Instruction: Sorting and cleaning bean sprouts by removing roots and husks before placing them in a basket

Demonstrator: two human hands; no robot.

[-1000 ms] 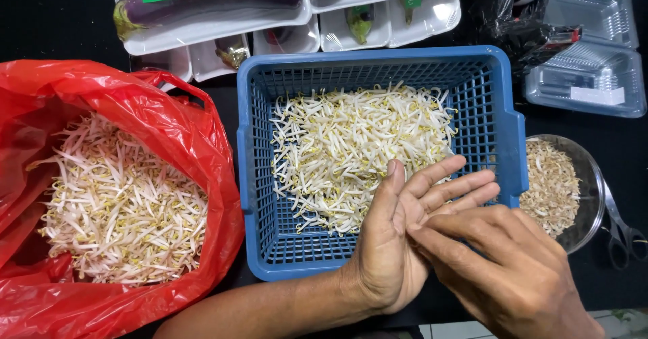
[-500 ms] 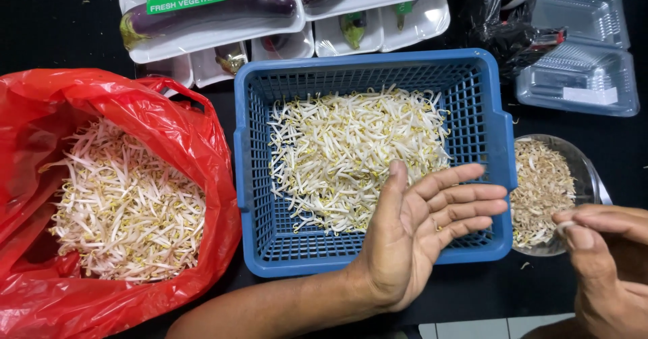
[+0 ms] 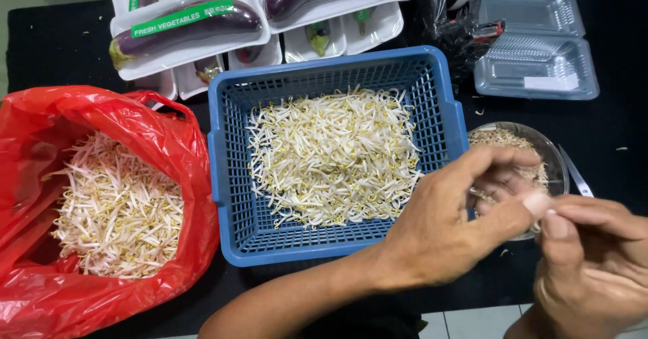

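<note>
Over the small glass bowl [image 3: 550,160] at the right of the black counter [image 3: 607,126], left hand [image 3: 452,224] and right hand [image 3: 594,265] meeting fingertip to fingertip, seemingly pinching one bean sprout; the sprout itself too small to make out. Best done with a light nip, directly above the bowl. Blue basket [image 3: 229,150] of sprouts [image 3: 334,157] just left; right hand cut off at the frame edge.
</note>
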